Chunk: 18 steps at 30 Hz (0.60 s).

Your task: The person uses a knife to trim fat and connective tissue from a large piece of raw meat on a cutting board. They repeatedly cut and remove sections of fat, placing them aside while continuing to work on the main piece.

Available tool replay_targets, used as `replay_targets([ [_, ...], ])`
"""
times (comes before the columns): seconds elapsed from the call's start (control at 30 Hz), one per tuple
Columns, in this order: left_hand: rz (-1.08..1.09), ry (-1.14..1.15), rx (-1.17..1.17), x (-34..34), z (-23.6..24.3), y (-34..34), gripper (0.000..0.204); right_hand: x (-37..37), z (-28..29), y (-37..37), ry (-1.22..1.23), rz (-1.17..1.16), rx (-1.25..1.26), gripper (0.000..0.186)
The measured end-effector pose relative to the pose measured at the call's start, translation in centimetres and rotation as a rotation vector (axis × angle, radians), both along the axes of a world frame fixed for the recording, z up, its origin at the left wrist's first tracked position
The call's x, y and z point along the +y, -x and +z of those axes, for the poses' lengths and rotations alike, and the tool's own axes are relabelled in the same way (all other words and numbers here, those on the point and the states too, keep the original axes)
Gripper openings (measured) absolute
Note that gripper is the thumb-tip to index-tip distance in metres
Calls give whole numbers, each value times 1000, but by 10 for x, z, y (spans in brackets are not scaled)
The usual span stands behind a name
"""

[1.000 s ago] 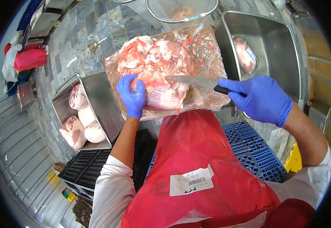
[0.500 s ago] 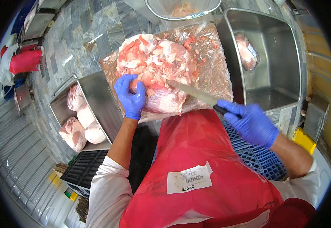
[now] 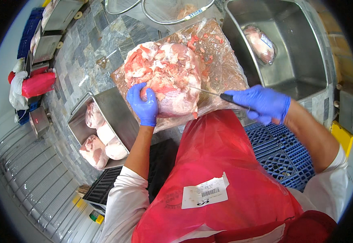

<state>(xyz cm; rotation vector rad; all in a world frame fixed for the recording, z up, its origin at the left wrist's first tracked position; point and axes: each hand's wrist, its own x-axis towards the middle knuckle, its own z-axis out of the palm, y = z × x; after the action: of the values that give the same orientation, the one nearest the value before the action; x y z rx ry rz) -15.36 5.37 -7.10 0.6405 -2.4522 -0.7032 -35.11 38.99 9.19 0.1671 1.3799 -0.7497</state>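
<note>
A large piece of raw meat (image 3: 176, 97), pink with pale fat, lies on a brown board (image 3: 221, 60) covered in clear plastic. My left hand (image 3: 143, 104), in a blue glove, presses on its near left side with the thumb apart from the fingers. In my blue-gloved right hand (image 3: 261, 103) is a knife (image 3: 202, 90) with a black handle. Its blade points left, edge-on to view, and the tip reaches the middle of the meat, where it is partly hidden. Small red scraps (image 3: 194, 40) are strewn over the board's far part.
On the right stands a deep steel tub (image 3: 298, 77) with a wrapped piece of meat (image 3: 260, 44). A steel bin (image 3: 119, 117) at left holds several pale meat pieces (image 3: 103, 135). A metal-rimmed clear container (image 3: 176, 21) is beyond the board. Blue plastic pallets (image 3: 283, 150) lie below right.
The knife blade has turned from showing its flat side to edge-on, and my right hand has risen slightly. My left hand stays on the meat. The whole view has shifted a little.
</note>
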Motion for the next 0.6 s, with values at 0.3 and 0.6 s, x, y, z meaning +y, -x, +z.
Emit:
replay_targets([
  [0.3,29,21,61,3,-7,4,25,-20,-8,-64,173,455,1075,39],
  [0.6,86,51,44,14,3,8,23,-14,-45,-146,-13,526,1412,51],
])
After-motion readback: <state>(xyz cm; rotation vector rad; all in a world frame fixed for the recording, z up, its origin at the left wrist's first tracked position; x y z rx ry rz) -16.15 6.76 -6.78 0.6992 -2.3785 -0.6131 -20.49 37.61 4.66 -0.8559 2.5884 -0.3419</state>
